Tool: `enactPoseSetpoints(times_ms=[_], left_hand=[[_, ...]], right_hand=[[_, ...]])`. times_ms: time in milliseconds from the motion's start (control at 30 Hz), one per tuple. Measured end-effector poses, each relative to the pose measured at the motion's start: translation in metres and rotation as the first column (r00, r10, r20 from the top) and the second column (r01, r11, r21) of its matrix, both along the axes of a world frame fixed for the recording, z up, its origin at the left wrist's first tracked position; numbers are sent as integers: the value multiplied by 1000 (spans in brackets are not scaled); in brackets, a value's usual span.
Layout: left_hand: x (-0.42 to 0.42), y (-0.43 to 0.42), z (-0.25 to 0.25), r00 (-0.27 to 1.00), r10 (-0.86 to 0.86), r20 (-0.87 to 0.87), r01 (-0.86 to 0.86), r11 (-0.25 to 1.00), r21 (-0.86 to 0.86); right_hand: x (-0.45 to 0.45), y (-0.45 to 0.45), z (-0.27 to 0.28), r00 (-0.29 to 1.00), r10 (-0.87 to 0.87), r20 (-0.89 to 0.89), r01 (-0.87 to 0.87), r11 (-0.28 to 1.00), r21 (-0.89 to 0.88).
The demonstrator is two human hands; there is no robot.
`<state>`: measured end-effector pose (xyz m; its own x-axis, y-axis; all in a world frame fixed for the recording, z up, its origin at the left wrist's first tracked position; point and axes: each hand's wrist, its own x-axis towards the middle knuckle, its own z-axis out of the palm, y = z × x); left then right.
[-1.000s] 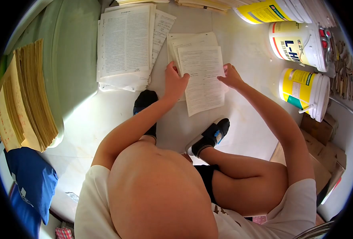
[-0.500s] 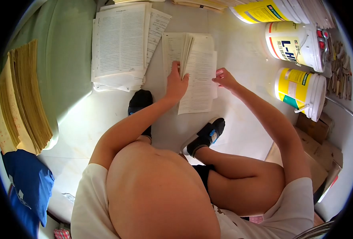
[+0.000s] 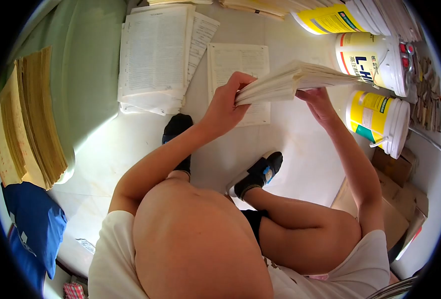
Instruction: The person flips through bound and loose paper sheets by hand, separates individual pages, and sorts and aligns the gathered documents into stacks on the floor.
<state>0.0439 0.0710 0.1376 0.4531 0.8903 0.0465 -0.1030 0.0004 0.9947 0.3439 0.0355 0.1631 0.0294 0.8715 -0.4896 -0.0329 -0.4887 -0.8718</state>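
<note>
A sheaf of papers (image 3: 295,82) is held up off the floor between my two hands, its sheets bent and fanned toward the right. My left hand (image 3: 229,105) is closed around its left edge, thumb below and fingers above. Under the sheaf's right part, my right hand (image 3: 319,103) grips it from below, its fingertips partly hidden by the pages. Beneath lie more printed sheets (image 3: 238,57) on the floor, partly covered from view by the raised sheaf. To their left rests a thicker stack of printed pages (image 3: 155,55), slightly askew.
Yellow and white buckets (image 3: 372,122) line the right side. Cardboard boxes (image 3: 397,194) stand below them. At the left, bundles of old yellowed paper (image 3: 38,119) lean by a pale green surface (image 3: 88,60). A blue bag (image 3: 36,219) lies lower left. My feet in dark slippers (image 3: 260,172) are on the floor.
Both hands have lifted the sheaf off the floor sheets and moved it up and to the right. My right hand has gone from the page edge to underneath the sheaf.
</note>
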Motion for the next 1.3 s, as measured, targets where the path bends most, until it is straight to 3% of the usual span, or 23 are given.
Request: enactPoseSetpoints(times_ms=[33, 200, 267, 333, 433, 567, 633, 700, 767, 867, 933, 967, 1067, 1167, 1233, 1267, 1300], left_hand=[[-1, 4, 5, 999, 38, 9, -38, 997, 64], [-5, 15, 5, 997, 37, -70, -36, 999, 27], [-1, 19, -8, 996, 55, -67, -52, 998, 39], [1, 18, -29, 997, 31, -71, -38, 995, -95], [4, 13, -39, 999, -1, -39, -3, 994, -107], [0, 9, -41, 997, -3, -78, -1, 999, -54], [-6, 10, -41, 991, -104, -89, 106, 994, 12], [-6, 11, -36, 995, -85, -41, 88, 994, 60], [-6, 11, -39, 998, -68, 10, 67, 992, 107], [-5, 13, -66, 997, -79, 5, 79, 997, 7], [-10, 17, -70, 979, -118, -165, 124, 992, 22], [-9, 17, -72, 979, -118, -163, 123, 992, 22], [-12, 21, -61, 991, -44, -124, 45, 999, 8], [-15, 25, -55, 976, -183, -121, 183, 983, -11], [-15, 29, -64, 959, -261, -113, 259, 965, -31], [-17, 28, -68, 960, -257, -114, 255, 966, -32], [-18, 30, -60, 946, -239, -221, 227, 971, -76]], right_hand=[[1, 0, 7, 998, -56, 16, 55, 998, 42], [-10, -7, 19, 996, -19, 87, 16, 999, 36], [-22, -14, 8, 992, -115, 59, 113, 993, 38], [-18, -19, -8, 993, -115, 39, 114, 993, 11], [-15, -25, -25, 992, -124, 12, 124, 992, -31], [-11, -25, -23, 997, -81, 3, 81, 997, -19], [-9, -20, -16, 998, -58, 0, 58, 998, -6], [-8, -13, -8, 989, 117, -89, -112, 992, 62], [-13, -14, -11, 990, 123, -66, -119, 991, 65], [-18, -21, -23, 993, 84, 80, -85, 996, 17], [-28, -22, -20, 970, -78, 230, 87, 996, -27], [-26, -22, -21, 970, -78, 232, 86, 996, -28], [-18, -14, -25, 992, 39, 120, -39, 999, -3], [-13, -9, -23, 988, 139, 70, -140, 990, 8], [-11, -7, -27, 949, 265, 171, -252, 963, -96], [-13, -8, -30, 948, 269, 170, -256, 962, -96], [-22, -6, -27, 954, 155, 255, -142, 987, -69]])
